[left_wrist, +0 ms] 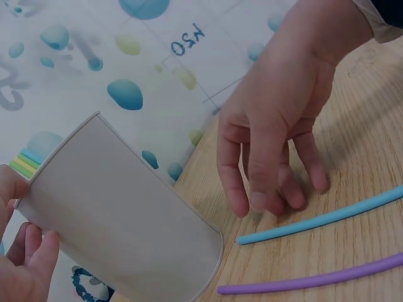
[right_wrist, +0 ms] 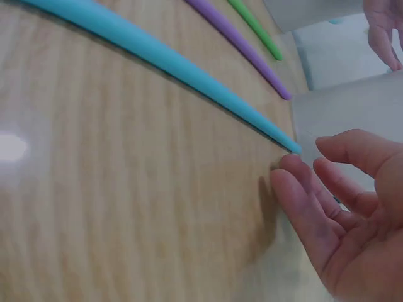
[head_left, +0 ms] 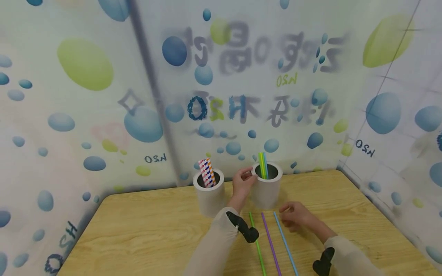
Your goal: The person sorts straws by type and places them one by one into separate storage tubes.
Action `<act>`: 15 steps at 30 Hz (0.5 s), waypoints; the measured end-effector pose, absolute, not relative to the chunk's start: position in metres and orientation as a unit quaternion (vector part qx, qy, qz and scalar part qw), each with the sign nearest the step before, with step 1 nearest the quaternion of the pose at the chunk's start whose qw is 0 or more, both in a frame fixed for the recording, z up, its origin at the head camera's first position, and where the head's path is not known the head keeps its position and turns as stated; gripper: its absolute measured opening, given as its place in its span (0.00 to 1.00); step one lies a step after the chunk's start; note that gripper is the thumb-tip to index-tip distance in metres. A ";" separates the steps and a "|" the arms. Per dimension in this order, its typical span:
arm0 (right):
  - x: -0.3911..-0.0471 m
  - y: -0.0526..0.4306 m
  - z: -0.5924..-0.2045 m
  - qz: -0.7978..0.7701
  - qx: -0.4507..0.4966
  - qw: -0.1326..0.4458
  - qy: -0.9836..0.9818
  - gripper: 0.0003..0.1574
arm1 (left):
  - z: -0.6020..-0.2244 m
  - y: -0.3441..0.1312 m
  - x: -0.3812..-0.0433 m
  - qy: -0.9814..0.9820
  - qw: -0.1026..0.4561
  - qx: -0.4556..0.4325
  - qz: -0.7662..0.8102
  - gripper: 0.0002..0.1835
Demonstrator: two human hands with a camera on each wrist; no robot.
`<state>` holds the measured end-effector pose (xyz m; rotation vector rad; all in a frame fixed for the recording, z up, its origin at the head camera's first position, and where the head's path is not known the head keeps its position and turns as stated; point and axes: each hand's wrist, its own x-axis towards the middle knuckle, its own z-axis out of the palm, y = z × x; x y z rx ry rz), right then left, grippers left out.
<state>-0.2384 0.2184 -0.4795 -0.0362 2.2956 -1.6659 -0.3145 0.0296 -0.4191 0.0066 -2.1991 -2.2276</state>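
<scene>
On the table stands a white cylindrical cup point(head_left: 266, 193) with green, yellow and blue straws point(head_left: 263, 166) in it. My left hand point(head_left: 243, 186) holds this cup at its left rim; in the left wrist view, fingers point(left_wrist: 39, 255) lie against its wall. Before the cup, a green straw point(head_left: 257, 243), a purple straw point(head_left: 271, 243) and a blue straw point(head_left: 285, 243) lie side by side, apart. My right hand point(head_left: 296, 216), fingers loosely bent and holding nothing, is beside the blue straw's far end. In the right wrist view, its fingertips point(right_wrist: 286, 179) are close to that end.
Left of my left hand stands a second white cup point(head_left: 210, 199) with several patterned straws point(head_left: 207, 172). Just behind the cups, a printed curtain point(head_left: 221, 142) hangs along the back of the wooden table point(head_left: 145, 230). It also rises at the sides.
</scene>
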 end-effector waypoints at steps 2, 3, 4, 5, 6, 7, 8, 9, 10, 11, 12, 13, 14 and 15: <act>-0.237 0.217 -0.482 -0.588 -0.011 0.153 0.794 0.15 | -0.418 0.030 -0.315 -0.701 0.006 0.002 -0.713 0.16; -0.236 0.216 -0.484 -0.586 -0.008 0.151 0.796 0.15 | -0.418 0.030 -0.314 -0.703 0.009 0.000 -0.711 0.16; -0.236 0.216 -0.485 -0.588 -0.007 0.149 0.795 0.15 | -0.418 0.030 -0.314 -0.704 0.011 -0.002 -0.710 0.16; -0.236 0.215 -0.486 -0.588 -0.005 0.148 0.795 0.14 | -0.417 0.030 -0.314 -0.705 0.012 -0.004 -0.709 0.16; -0.235 0.215 -0.488 -0.585 -0.010 0.145 0.798 0.15 | -0.417 0.030 -0.314 -0.704 0.012 -0.004 -0.710 0.16; -0.235 0.214 -0.489 -0.583 -0.015 0.141 0.800 0.15 | -0.417 0.030 -0.314 -0.704 0.013 -0.004 -0.710 0.16; -0.235 0.214 -0.490 -0.578 -0.021 0.136 0.804 0.15 | -0.417 0.030 -0.314 -0.704 0.013 -0.005 -0.710 0.16; -0.234 0.213 -0.492 -0.574 -0.028 0.130 0.808 0.15 | -0.417 0.030 -0.313 -0.706 0.014 -0.006 -0.708 0.16; -0.234 0.213 -0.493 -0.574 -0.037 0.126 0.808 0.16 | -0.417 0.030 -0.313 -0.705 0.013 -0.005 -0.709 0.16; -0.234 0.212 -0.494 -0.573 -0.044 0.122 0.809 0.16 | -0.417 0.030 -0.313 -0.704 0.012 -0.003 -0.710 0.17; -0.233 0.212 -0.495 -0.570 -0.049 0.117 0.812 0.16 | -0.417 0.030 -0.313 -0.704 0.011 -0.002 -0.710 0.17; -0.233 0.211 -0.495 -0.568 -0.050 0.113 0.813 0.16 | -0.417 0.030 -0.313 -0.705 0.012 -0.001 -0.709 0.17; -0.233 0.211 -0.496 -0.565 -0.050 0.108 0.816 0.16 | -0.417 0.030 -0.313 -0.706 0.012 -0.001 -0.708 0.17; -0.233 0.210 -0.496 -0.562 -0.048 0.104 0.819 0.16 | -0.418 0.030 -0.313 -0.706 0.013 -0.001 -0.708 0.17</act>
